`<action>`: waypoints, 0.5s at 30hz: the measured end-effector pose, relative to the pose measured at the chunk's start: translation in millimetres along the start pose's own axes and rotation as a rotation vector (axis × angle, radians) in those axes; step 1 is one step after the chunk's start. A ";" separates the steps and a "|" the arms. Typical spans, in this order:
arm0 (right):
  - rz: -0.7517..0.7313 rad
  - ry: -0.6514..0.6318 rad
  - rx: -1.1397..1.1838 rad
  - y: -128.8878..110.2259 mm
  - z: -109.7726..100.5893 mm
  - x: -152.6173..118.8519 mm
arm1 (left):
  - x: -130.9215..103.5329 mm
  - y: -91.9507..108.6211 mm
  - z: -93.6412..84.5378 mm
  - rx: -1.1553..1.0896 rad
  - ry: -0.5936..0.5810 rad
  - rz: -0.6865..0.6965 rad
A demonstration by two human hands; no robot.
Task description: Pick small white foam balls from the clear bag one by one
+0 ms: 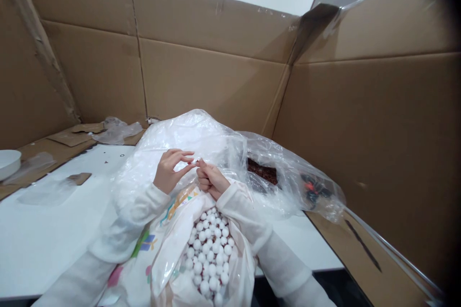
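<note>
Beyond the open bag point(169, 259) of white balls point(211, 254) we had a puffed clear plastic bag point(194, 127) crowding the space, with a clear bag of black pieces point(317, 191) to its right and a white bowl point(9, 163) far to its left. Over its far end, we held a small white piece point(197, 159) at our fingertips: our right hand point(213, 180) pinched it, other fingers curled, while our left hand point(172, 168) brought thumb and forefinger around it, their grip too small to tell.
</note>
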State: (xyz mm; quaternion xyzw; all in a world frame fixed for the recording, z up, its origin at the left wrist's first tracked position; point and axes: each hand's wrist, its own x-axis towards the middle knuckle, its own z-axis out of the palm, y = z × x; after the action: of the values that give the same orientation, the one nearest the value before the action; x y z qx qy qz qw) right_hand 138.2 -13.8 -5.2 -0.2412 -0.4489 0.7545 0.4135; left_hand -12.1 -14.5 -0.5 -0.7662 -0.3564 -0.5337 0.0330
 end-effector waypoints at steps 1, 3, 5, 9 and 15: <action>0.002 -0.001 -0.001 0.3 0.0 0.2 | -0.1 0.6 -0.3 0.013 -0.006 0.010; -0.003 -0.001 -0.008 1.1 -0.1 0.5 | -0.2 1.4 -0.6 0.030 -0.009 0.019; -0.016 -0.004 -0.016 1.9 -0.4 0.7 | -0.2 1.8 -0.6 0.048 -0.007 0.021; -0.033 0.003 -0.010 4.5 -0.8 1.2 | -0.3 1.4 0.1 0.070 -0.003 0.018; -0.039 0.045 0.006 5.9 -0.6 1.5 | -0.5 0.6 0.4 0.057 -0.016 0.068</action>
State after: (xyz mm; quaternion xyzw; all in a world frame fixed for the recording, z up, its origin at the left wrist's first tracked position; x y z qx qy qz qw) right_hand 135.4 -13.8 -10.7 -0.2478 -0.4419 0.7421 0.4389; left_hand -11.6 -15.0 -0.9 -0.7809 -0.3454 -0.5158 0.0704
